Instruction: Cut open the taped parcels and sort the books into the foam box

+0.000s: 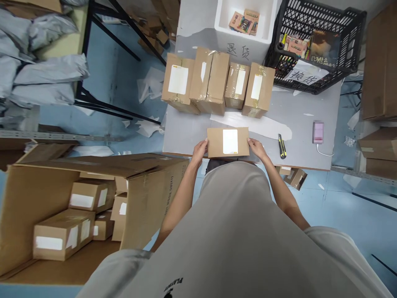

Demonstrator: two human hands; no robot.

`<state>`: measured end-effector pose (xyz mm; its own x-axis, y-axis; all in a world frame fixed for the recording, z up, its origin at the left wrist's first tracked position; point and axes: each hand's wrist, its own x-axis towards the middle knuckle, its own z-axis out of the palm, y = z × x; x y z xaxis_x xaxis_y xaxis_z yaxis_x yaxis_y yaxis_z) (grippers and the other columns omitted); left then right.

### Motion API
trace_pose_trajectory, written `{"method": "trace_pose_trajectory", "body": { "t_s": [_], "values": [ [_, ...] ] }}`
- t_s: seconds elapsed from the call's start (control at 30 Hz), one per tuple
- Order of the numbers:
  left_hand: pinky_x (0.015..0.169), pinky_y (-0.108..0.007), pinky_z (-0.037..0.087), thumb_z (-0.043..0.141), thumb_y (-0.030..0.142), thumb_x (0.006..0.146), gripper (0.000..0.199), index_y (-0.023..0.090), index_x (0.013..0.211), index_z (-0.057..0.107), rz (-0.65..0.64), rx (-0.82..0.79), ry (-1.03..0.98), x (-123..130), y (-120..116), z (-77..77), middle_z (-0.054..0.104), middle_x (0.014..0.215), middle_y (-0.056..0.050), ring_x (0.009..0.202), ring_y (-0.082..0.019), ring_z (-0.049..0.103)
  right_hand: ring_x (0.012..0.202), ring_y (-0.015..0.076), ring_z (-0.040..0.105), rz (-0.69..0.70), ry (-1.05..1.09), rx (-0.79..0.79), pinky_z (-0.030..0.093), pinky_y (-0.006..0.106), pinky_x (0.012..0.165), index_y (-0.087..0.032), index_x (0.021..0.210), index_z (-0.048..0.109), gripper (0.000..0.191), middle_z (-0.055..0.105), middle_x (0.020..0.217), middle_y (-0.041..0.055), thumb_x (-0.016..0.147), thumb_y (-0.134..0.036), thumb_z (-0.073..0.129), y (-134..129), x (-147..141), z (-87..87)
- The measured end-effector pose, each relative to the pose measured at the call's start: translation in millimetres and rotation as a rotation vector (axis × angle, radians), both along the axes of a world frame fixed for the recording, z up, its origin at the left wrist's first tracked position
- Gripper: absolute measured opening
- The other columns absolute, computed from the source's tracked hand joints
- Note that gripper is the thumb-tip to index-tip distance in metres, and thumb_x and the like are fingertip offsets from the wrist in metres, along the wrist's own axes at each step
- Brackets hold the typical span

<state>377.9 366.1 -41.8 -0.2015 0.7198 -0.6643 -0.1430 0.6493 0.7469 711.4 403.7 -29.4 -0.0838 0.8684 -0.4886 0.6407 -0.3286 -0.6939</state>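
A small brown cardboard box [214, 142] with a white label on its upper face is at the near edge of the grey table [186, 136]. My left hand [200, 152] grips its left end, and my right hand [257, 148] grips its right end. Behind it stands a row of several taped cardboard boxes [217, 80] with white labels. A yellow and black utility knife [282, 146] lies to the right of my right hand. A white paper strip [266, 125] lies flat between the held box and the row.
At the back stand a white foam bin [248, 45] and a black plastic crate [313, 78], both holding small packs. A phone [318, 132] with a cable lies on the right. A large open carton [155, 190] holding several boxes stands at left. Grey parcels [46, 74] fill a shelf.
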Motion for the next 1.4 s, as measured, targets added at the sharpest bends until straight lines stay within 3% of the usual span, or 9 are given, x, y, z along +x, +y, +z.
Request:
{"method": "trace_pose_trajectory", "body": {
  "t_s": [0.1,0.27,0.4,0.53,0.67,0.8,0.97,1.1,1.4],
  "values": [
    [0.119,-0.044,0.059,0.076,0.07,0.098,0.055,0.018,0.117,0.076,0.03,-0.014,-0.024,-8.6,-4.7,-10.8,0.083,0.135,-0.02,0.127,-0.028,0.08,0.129,0.0306,0.081,-0.009,0.072,0.001,0.059,0.044,0.118,-0.02,0.133,0.081,0.066,0.086,0.142,0.0146,0.116,-0.07,0.041,-10.7,6.2,-9.5],
    [0.117,-0.045,0.059,0.079,0.072,0.095,0.058,0.019,0.119,0.076,0.084,-0.086,0.002,-18.1,-28.3,-25.8,0.081,0.144,-0.021,0.13,-0.03,0.078,0.114,0.0302,0.085,-0.122,0.132,-0.062,0.065,0.051,0.114,-0.022,0.131,0.08,0.057,0.087,0.137,0.0149,0.113,-0.067,0.051,-42.7,25.7,-26.5],
    [0.117,-0.047,0.06,0.079,0.086,0.088,0.072,0.02,0.118,0.079,0.025,-0.075,-0.02,-10.2,-48.1,-28.3,0.085,0.133,-0.018,0.13,-0.033,0.078,0.12,0.0312,0.084,-0.075,0.182,-0.077,0.064,0.052,0.118,-0.023,0.132,0.084,0.042,0.088,0.136,0.0124,0.103,-0.045,0.062,-59.6,30.1,-36.5],
    [0.118,-0.049,0.059,0.073,0.092,0.087,0.079,0.02,0.119,0.08,0.062,-0.062,0.007,1.6,-53.0,-24.4,0.085,0.135,-0.017,0.134,-0.034,0.077,0.126,0.0333,0.083,-0.036,0.212,-0.049,0.062,0.054,0.122,-0.02,0.135,0.085,0.048,0.087,0.14,0.0125,0.093,-0.034,0.065,-61.8,23.9,-36.9],
    [0.115,-0.049,0.063,0.069,0.09,0.093,0.076,0.019,0.117,0.082,0.085,0.028,0.045,4.1,-43.4,-16.1,0.084,0.137,-0.018,0.137,-0.035,0.076,0.116,0.0327,0.084,-0.094,0.232,-0.023,0.066,0.054,0.115,-0.017,0.14,0.083,0.054,0.086,0.135,0.0159,0.092,-0.041,0.073,-55.9,22.8,-25.1],
    [0.117,-0.048,0.063,0.065,0.083,0.101,0.071,0.016,0.119,0.083,0.061,0.179,0.125,-1.4,-27.8,-5.9,0.085,0.13,-0.019,0.131,-0.033,0.079,0.112,0.0318,0.082,-0.105,0.23,0.115,0.067,0.051,0.112,-0.018,0.133,0.087,0.062,0.085,0.124,0.0151,0.095,-0.066,0.08,-44.0,26.7,-2.2],
    [0.11,-0.045,0.068,0.09,0.046,0.09,0.048,0.016,0.127,0.085,0.002,0.296,0.328,-6.3,-16.3,-1.7,0.086,0.13,-0.016,0.117,-0.03,0.082,0.108,0.0332,0.08,-0.115,0.182,0.202,0.067,0.05,0.108,-0.02,0.118,0.09,0.069,0.084,0.111,0.0135,0.098,-0.084,0.073,-30.9,22.0,15.1],
    [0.106,-0.047,0.07,0.087,0.034,0.09,0.038,0.015,0.123,0.086,0.0,0.245,0.367,-4.6,-17.1,-9.4,0.087,0.124,-0.014,0.109,-0.029,0.084,0.1,0.0318,0.08,-0.119,0.114,0.177,0.067,0.049,0.103,-0.02,0.113,0.09,0.061,0.085,0.109,0.0134,0.098,-0.077,0.073,-29.8,11.5,7.0],
    [0.115,-0.05,0.067,0.07,0.04,0.103,0.038,0.015,0.129,0.082,0.043,0.243,0.271,-24.7,-25.2,-44.6,0.086,0.133,-0.019,0.116,-0.03,0.085,0.106,0.0306,0.085,-0.152,0.155,0.124,0.067,0.049,0.108,-0.02,0.132,0.084,0.052,0.088,0.129,0.0158,0.106,-0.058,0.062,-38.2,22.9,-20.2]
  ]
}}
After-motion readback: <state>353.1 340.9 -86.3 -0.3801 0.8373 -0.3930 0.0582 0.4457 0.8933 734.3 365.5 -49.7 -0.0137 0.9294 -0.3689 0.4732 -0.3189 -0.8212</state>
